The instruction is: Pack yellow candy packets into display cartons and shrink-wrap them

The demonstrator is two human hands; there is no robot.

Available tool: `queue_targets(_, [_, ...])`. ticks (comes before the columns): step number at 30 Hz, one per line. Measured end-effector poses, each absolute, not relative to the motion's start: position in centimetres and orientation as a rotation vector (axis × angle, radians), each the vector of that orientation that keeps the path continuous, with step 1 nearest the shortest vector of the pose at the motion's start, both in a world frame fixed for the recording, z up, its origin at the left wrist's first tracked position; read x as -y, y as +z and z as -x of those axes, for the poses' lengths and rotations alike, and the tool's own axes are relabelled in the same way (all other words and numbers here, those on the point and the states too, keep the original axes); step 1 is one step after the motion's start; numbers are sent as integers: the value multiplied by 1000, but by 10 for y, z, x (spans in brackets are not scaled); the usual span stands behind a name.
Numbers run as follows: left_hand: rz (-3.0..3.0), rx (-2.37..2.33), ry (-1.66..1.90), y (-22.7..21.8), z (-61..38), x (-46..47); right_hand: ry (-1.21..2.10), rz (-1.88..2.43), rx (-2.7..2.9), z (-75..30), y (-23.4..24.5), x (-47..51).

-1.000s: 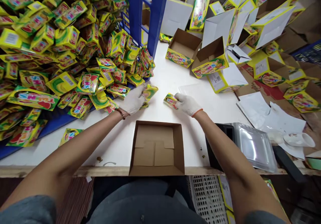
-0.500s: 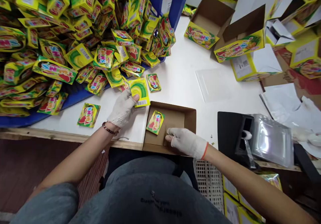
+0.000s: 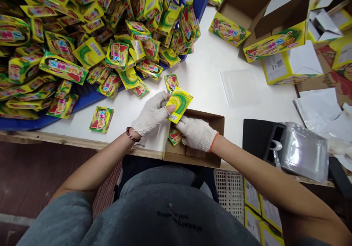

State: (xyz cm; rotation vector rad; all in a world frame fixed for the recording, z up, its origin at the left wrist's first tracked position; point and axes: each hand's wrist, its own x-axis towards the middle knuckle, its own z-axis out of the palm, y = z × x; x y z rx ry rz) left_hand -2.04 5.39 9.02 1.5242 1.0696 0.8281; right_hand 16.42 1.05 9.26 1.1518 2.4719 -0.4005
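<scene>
My left hand (image 3: 154,112), in a white fingerless-tip glove, pinches a small yellow-green candy box (image 3: 181,102) with a barcode by its left side, thumb on top. My right hand (image 3: 198,132), gloved too, meets the lower edge of that same box, its fingers closed there and partly hidden. Both hands are over an open brown cardboard carton (image 3: 217,123) at the table's front edge. Inside the carton another small candy box (image 3: 175,137) is partly covered by my right hand. Just behind the held box lies a further candy box (image 3: 171,82) on the table.
A big heap of candy boxes (image 3: 90,53) fills a blue tray (image 3: 90,101) at the left. One loose candy box (image 3: 101,119) lies near the front edge. Open display cartons (image 3: 229,29) stand at back right. A clear plastic sheet (image 3: 240,88) and clear plastic covers (image 3: 305,150) lie to the right.
My left hand has moved right with the candy box, bringing it over the carton. My right hand has risen from the carton's inside to meet the box. The view has shifted slightly.
</scene>
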Motion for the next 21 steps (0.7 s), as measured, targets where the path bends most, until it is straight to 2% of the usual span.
queue_targets(3, [-1539, -983, 761, 84, 21, -49, -494, -1306, -2349, -166, 90, -2])
queue_targets(8, [-1739, -955, 751, 86, 10, -48, -567, -1302, -2406, -176, 73, -23])
queue_targets(13, [-2020, -1116, 411, 100, -6, -58, -442, -1435, -2260, -193, 83, -31])
queue_targets(16, [-2040, -1148, 389, 104, -9, -62, -357, -1511, -2198, -199, 96, -13])
queue_targets(18, [-2027, -1120, 405, 106, -9, -63, -418, -1510, -2195, -197, 99, 3])
queue_targets(21, [-2012, -1112, 399, 108, -10, -64, -708, -1456, -2129, -185, 92, 24])
